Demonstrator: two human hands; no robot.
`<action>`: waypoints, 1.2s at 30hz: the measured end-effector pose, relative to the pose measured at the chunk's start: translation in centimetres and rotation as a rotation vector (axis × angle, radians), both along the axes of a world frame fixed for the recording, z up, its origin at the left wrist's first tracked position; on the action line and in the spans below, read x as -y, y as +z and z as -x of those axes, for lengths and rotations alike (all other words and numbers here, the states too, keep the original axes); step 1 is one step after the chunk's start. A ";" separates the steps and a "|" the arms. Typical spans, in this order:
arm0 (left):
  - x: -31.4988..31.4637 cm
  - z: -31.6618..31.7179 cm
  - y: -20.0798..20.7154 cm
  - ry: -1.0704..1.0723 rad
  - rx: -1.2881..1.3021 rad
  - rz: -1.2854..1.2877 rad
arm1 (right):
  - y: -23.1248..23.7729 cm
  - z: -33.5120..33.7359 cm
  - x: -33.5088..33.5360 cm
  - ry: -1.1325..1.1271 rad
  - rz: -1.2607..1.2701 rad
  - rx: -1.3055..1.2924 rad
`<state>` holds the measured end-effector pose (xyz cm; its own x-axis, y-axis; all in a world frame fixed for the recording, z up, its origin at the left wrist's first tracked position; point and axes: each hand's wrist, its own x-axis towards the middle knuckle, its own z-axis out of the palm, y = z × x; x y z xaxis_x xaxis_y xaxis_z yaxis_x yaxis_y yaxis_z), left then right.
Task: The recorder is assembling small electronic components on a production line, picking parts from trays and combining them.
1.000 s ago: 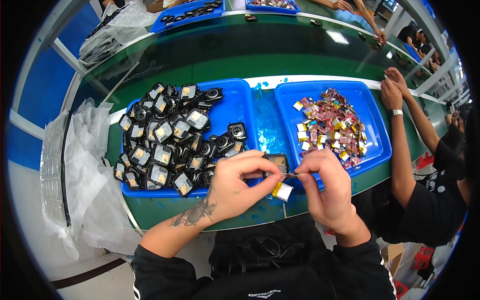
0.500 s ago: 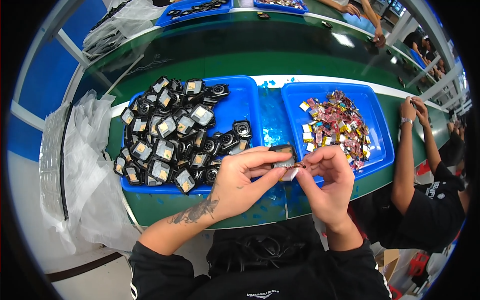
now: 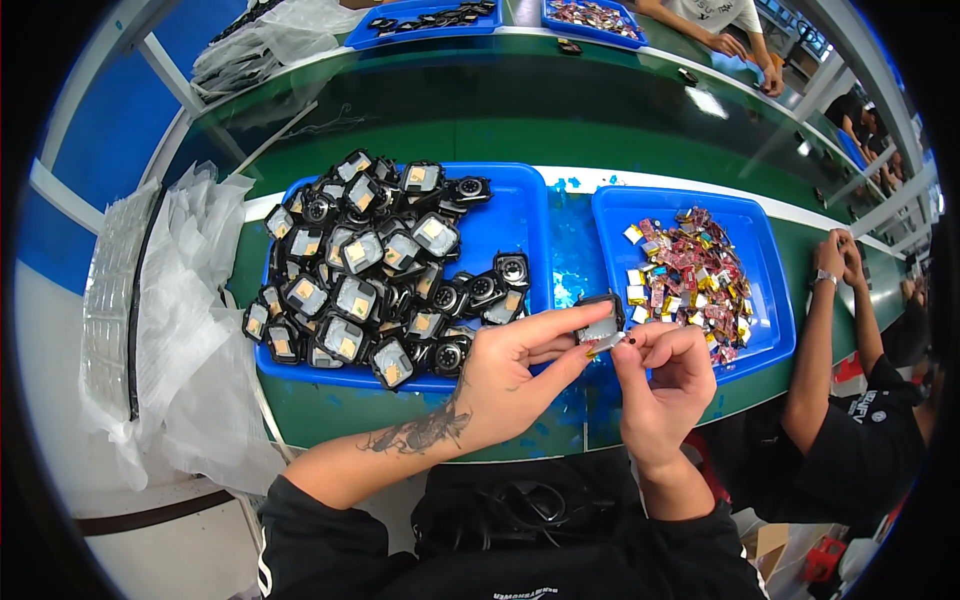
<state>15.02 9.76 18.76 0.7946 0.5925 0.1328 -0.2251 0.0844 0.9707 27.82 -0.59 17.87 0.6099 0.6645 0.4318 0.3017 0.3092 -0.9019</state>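
My left hand grips a black smartwatch case by its edges, its grey inner side showing. Close against the lower edge of the case is a small white battery, partly covered by my fingertips. The right hand has thumb and forefinger pinched at the battery's right end, where a small dark tip sticks out. How the battery joins the case is hidden. To the left, a blue tray bears a heap of similar watch cases.
A second blue tray at right holds many small batteries and reddish circuit boards. Thin white plastic sheets hang at the left. A co-worker's hands are at the right; another person's hands work across the green bench.
The view has shifted, so the trays sit slightly farther right and lower. The watch case is tilted more upright, and the reddish circuit strip seen before is now mostly hidden by my fingers.
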 end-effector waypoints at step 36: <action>1.1 0.0 -1.2 0.428 0.330 -1.408 | -1.6 -17.5 -24.8 -0.052 0.894 0.514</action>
